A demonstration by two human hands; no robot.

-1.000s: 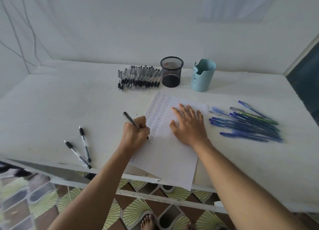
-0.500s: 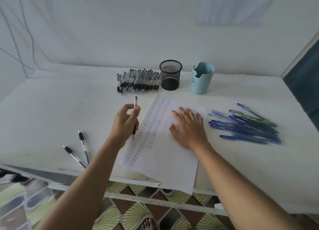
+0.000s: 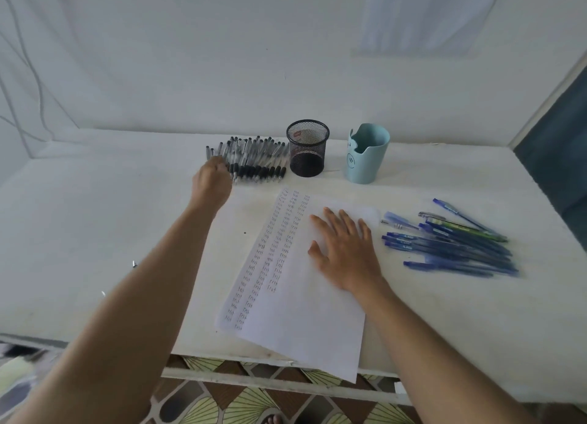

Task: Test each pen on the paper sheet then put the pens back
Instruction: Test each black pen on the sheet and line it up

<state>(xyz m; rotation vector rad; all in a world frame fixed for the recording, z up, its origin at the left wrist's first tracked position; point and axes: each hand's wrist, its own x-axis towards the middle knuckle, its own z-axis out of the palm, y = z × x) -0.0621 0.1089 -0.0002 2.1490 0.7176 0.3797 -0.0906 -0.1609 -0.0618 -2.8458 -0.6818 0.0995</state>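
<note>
Reaching the left end of the black pens (image 3: 254, 159), the left hand (image 3: 211, 182) curls blurred fingers against them; whether it holds one is unclear. The right hand (image 3: 346, 252) lies flat on the paper sheet (image 3: 305, 328).

1. A white table (image 3: 95, 233) with a scuffed top filled the middle of the view, and a white rail (image 3: 254, 381) ran below its front edge.
2. Behind the table rose a plain white wall (image 3: 222, 58), with a paler rectangular patch (image 3: 422, 16) high up towards the right.
3. Left of the table, thin cables (image 3: 40, 88) hung down a side wall.
4. Right of the table stood a slanting white frame strip (image 3: 540, 113), with a dark blue-grey panel (image 3: 559, 159) beyond it.
5. Under the table lay a floor (image 3: 222, 406) tiled with green fan shapes and brown diamonds.
6. The light was soft and even, casting only faint shadows on the table.
</note>
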